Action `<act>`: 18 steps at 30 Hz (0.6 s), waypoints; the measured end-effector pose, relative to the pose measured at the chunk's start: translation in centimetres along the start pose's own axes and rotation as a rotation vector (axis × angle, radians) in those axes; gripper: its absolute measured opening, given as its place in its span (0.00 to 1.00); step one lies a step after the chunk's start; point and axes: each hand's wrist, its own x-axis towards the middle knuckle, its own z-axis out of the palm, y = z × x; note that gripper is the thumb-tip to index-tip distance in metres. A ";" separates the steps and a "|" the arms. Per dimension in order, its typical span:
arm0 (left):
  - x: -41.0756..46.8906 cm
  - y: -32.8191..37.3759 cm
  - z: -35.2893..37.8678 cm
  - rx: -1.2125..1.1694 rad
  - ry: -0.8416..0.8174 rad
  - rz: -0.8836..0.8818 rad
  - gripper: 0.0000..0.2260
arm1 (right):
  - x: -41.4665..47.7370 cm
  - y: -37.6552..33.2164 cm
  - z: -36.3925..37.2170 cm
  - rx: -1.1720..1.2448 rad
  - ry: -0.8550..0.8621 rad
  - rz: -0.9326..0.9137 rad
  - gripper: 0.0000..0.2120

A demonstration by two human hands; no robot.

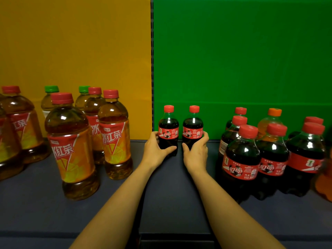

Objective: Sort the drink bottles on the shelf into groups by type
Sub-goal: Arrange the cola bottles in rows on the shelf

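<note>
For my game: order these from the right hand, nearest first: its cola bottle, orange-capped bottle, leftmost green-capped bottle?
1. Cola bottle, gripped in the right hand.
2. Orange-capped bottle, back right.
3. Leftmost green-capped bottle, far back left.

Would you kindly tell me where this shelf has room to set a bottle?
Bare shelf runs down the middle, before the two held colas, between the iced tea bottles and the cola cluster. The left front is bare too. Both sides are crowded.
</note>
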 end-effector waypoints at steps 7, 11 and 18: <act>0.2 -0.1 0.2 0.075 0.050 0.013 0.30 | -0.3 -0.1 -0.3 -0.063 -0.007 -0.049 0.34; 0.2 -0.1 0.2 0.090 0.052 0.016 0.30 | -0.4 -0.2 -0.5 -0.073 -0.057 -0.054 0.36; 0.1 -0.4 0.3 0.092 -0.003 0.023 0.32 | -0.8 -0.3 -0.5 -0.122 -0.102 -0.101 0.34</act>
